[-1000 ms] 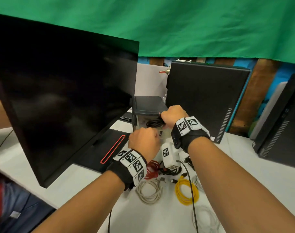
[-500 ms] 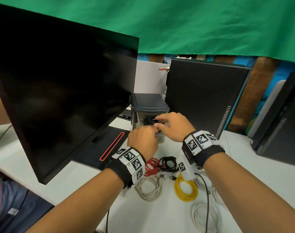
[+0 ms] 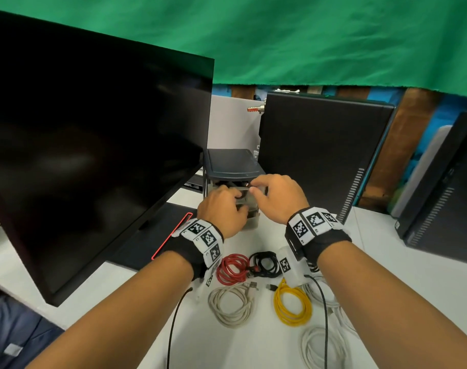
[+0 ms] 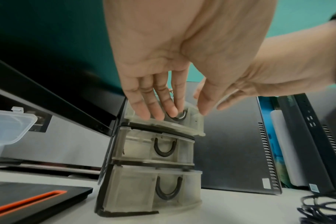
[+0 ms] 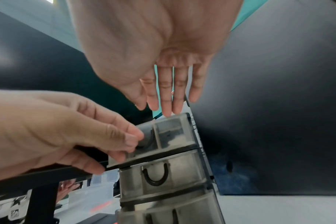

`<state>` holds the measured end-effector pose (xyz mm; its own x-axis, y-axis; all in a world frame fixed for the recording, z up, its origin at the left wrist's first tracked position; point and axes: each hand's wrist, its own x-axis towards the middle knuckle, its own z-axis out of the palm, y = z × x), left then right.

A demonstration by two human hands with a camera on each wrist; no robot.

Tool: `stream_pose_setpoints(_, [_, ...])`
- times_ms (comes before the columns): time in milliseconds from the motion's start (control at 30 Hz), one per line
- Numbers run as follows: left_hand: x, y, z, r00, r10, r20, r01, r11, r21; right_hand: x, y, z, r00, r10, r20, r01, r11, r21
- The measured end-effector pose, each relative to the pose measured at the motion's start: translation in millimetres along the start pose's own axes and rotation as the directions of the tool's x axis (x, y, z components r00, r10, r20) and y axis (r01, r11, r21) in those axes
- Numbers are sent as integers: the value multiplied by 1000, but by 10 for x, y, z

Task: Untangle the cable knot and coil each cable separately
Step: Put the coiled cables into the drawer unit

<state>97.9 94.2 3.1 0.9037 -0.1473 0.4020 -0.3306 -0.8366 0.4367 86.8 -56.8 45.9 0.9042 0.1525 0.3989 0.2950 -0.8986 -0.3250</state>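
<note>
Small translucent three-drawer plastic organiser [image 4: 153,174] standing upright on white tabletop [image 3: 386,262]; top drawer [image 4: 175,121] sitting partly pulled out toward the person. Left hand [image 3: 221,209], grip relaxed, fingers [image 4: 153,106] pressing the drawer front straight. Right hand [image 3: 277,198], grip likewise loose, fingertips [image 5: 167,106] touching the drawer's upper edge. Coiled cables lying flat near the wrists: red [image 3: 231,269], black [image 3: 265,263], beige [image 3: 231,304], yellow [image 3: 292,306], white [image 3: 322,344].

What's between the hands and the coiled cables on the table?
Nothing visible. The left hand and right hand are at the top drawer; the red cable, black cable, beige cable and yellow cable lie free on the table below the wrists.
</note>
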Motion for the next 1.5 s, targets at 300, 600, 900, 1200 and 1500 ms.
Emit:
stream_pose_setpoints(300, [160, 0, 33, 996, -71, 58, 74, 997, -39, -241, 281, -186, 992, 107, -70, -101, 991, 87])
stream_pose_setpoints(600, [43, -37, 12, 986, -148, 71, 158, 972, -176, -456, 360, -276, 987, 161, -19, -157, 980, 121])
stream_pose_setpoints(900, [-215, -238, 182, 743, -267, 614, 89, 948, 304, -593, 280, -84, 967, 207, 148, -224, 969, 108])
stream_pose_setpoints(1200, [-266, -180, 122, 809, -144, 570, -33, 957, 289, -611, 154, 285, 946, 182, 269, -239, 951, 197])
stream_pose_setpoints(1500, [-66, -163, -135, 888, -36, 458, 268, 851, -452, -452, 107, 270, 934, 211, 290, -351, 700, 622])
